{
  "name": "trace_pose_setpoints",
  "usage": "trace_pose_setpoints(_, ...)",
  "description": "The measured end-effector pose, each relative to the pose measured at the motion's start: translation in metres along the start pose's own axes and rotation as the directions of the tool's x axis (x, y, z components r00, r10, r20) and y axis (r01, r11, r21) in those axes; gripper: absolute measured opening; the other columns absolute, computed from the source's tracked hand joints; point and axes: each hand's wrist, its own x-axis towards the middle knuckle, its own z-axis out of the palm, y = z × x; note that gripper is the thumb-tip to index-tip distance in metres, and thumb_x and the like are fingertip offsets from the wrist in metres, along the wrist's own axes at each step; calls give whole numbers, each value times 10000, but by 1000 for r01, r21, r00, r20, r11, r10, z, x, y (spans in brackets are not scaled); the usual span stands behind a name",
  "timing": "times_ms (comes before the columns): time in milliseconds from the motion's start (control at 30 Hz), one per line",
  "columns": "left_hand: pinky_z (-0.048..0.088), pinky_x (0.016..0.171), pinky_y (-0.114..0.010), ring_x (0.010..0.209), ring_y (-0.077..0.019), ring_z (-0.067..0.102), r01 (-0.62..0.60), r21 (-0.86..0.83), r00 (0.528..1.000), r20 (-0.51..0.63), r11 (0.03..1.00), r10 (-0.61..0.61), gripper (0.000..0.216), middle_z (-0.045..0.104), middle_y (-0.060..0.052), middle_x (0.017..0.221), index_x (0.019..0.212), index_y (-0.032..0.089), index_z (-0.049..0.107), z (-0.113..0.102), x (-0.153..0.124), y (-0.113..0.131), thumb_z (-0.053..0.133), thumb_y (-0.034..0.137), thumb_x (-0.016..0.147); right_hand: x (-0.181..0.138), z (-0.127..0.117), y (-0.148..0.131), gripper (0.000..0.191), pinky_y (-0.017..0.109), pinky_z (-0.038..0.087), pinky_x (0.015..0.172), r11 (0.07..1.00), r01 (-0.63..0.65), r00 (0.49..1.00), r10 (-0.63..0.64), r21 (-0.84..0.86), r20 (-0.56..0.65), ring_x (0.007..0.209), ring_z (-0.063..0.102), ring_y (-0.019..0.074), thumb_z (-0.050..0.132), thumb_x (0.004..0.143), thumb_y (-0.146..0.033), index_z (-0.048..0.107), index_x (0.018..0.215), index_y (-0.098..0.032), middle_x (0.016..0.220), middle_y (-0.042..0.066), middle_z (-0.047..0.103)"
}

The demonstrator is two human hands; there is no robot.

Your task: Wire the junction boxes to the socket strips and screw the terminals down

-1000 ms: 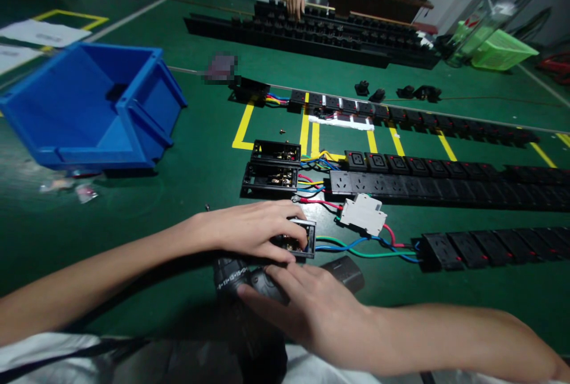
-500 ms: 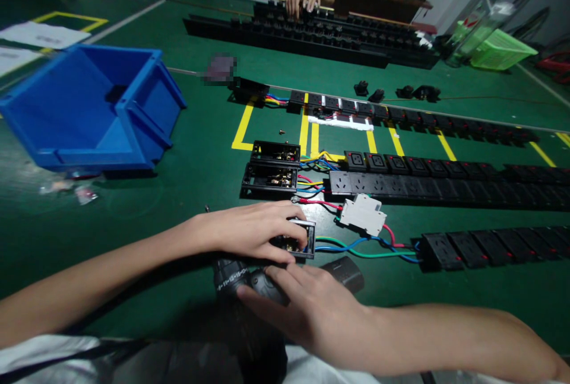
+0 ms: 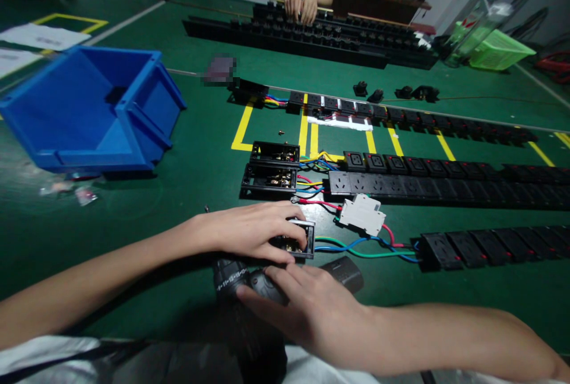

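My left hand [image 3: 253, 231] lies over a small open black terminal box [image 3: 299, 240] near the table's front edge, its fingers curled round the box's left side. Blue, green and red wires [image 3: 363, 248] run from the box to a white circuit breaker [image 3: 363, 214] and a black socket strip [image 3: 490, 246]. My right hand [image 3: 312, 304] rests on a black cordless screwdriver [image 3: 243, 277] lying on the green table just below the box, fingers draped over its body.
Two more open terminal boxes [image 3: 271, 171] with socket strips [image 3: 445, 179] lie beyond. A blue plastic bin [image 3: 89, 111] stands at the left. Across the table another person's hands [image 3: 300, 4] rest on long black strips [image 3: 338, 37]. A green basket [image 3: 501, 48] sits far right.
My hands have stayed put. The other person's two hands have come together on the far strips.
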Motion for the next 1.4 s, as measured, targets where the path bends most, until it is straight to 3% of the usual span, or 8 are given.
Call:
trace_pose_setpoints(367,424,936,-304,1070,-223,541,6,-22,999,-35,1000,-7,193,538,-88,1208,1038,202,623,2,-1,-1,637,307,876,2,-5,-3,511,360,540,796,1000,-6,999,7,-28,36,1065,541,256,395,996,-245,266,1490,-267,1174,125,523)
trace_pose_setpoints(667,423,918,-284,1070,-217,537,6,12,1000,-27,1000,-6,213,541,-76,1190,1057,219,605,2,-1,-1,632,340,883,-6,-18,-4,495,355,536,793,974,92,994,-78,-207,74,1041,549,244,302,1013,-237,254,1505,-257,1341,154,446)
trace_pose_setpoints(933,417,932,-294,1079,-216,531,-1,38,1000,-28,999,2,218,529,-76,1206,1078,227,612,2,-2,0,618,344,893,-4,-6,-1,391,313,551,678,954,120,986,-146,-274,-79,912,561,203,350,988,-221,481,1357,-209,1321,105,489)
trace_pose_setpoints(1133,423,921,-284,1065,-215,539,1,44,999,-43,999,1,202,535,-68,1190,1053,223,612,2,-3,2,629,329,882,7,1,-6,419,337,545,692,938,107,979,-157,-329,-129,923,560,221,367,973,-222,457,1372,-133,1256,144,525)
trace_pose_setpoints(1300,430,911,-277,1048,-210,547,-5,42,998,-61,999,7,176,548,-62,1171,1047,218,614,4,-3,2,610,295,889,5,-29,1,353,309,518,683,951,168,947,-229,-261,-225,922,567,204,454,962,-323,555,1235,-124,1162,107,602)
trace_pose_setpoints(1400,424,924,-292,1049,-218,549,-2,31,997,-75,1000,5,212,568,-62,1149,1072,209,609,5,-4,2,625,282,873,12,-67,32,299,281,492,690,974,131,943,-180,-185,-280,884,575,159,496,944,-289,577,1175,-119,1117,93,620)
